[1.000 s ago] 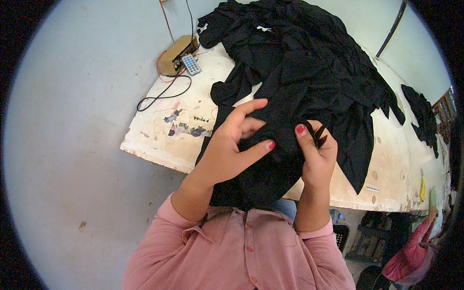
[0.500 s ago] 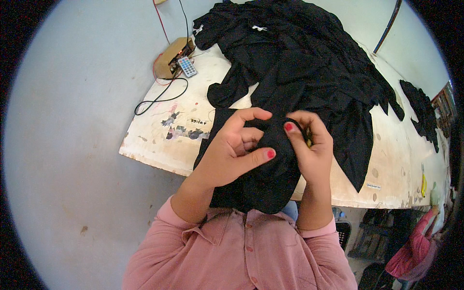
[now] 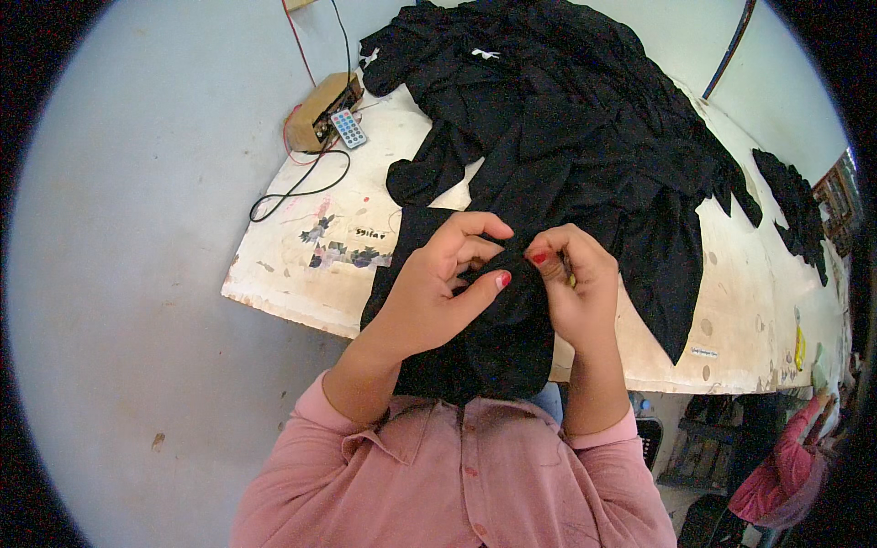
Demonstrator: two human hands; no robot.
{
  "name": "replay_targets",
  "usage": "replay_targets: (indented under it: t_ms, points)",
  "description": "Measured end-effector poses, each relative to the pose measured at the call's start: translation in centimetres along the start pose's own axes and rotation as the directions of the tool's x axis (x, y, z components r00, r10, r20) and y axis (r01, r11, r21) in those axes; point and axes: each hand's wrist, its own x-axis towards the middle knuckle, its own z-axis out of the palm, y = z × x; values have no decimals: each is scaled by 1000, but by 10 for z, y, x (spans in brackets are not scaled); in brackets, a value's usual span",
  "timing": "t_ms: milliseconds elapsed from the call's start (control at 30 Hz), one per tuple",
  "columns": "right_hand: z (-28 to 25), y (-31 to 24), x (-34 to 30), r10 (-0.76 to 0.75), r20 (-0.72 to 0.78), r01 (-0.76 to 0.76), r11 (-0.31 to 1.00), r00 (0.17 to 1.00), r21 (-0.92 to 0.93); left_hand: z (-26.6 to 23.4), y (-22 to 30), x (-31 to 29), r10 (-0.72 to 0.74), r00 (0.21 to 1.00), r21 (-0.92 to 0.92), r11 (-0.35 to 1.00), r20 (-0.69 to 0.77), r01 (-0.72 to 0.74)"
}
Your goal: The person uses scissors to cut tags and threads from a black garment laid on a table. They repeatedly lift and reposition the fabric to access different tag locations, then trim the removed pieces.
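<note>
Black cloth (image 3: 566, 128) is what I've got under both hands: heaped from top centre down through mid-frame, with a length running over the near table edge to the shirt front at lower centre.

Left hand (image 3: 448, 283), just left of centre: thumb and forefinger well apart, other fingers curled in against the cloth. From my end I can't tell if those curled ones grip it.

Right hand (image 3: 575, 283), just right of centre: thumb and forefinger tips pinched together at the cloth; can't tell if fabric sits between them. Small yellowish thing (image 3: 573, 281) shows inside the curled fingers, mostly hidden, can't identify it.

White bow (image 3: 484, 55) on the heap, top centre. Pale table (image 3: 740, 347) under it all, stained, with a flower sticker (image 3: 347, 258) left of the hands.

Upper left I see a brown box (image 3: 326, 112), remote (image 3: 348, 129) against its right side, black cable (image 3: 301, 194) looped below.

Right edge: second, smaller black heap (image 3: 795, 219), yellow strip (image 3: 799, 345) below it. Lower right corner: co-worker in a pink top (image 3: 776, 475), arm reaching up to the table. Plain pale wall (image 3: 155, 274) fills the left.
</note>
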Motion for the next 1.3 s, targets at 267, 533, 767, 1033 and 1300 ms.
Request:
replay_targets:
  t_ms: [267,533,767,1033,1300]
  points:
    - [7,13,-3,411,158,-422,699,898,578,7,-5,4,40,999,-101,994,7,-39]
    - [-7,10,-6,24,223,-160,771,974,617,-1,-14,8,-44,984,-107,994,-173,26]
    - [-22,13,-12,76,160,-113,965,984,237,-4,-10,6,-256,963,-419,886,-87,198]
    - [-13,0,-13,-275,-29,235,867,961,-440,-4,-3,3,-344,939,-587,758,11,284]
    - [-11,-5,-10,-436,-35,377,813,899,-445,0,-1,2,-331,939,-659,687,89,305]
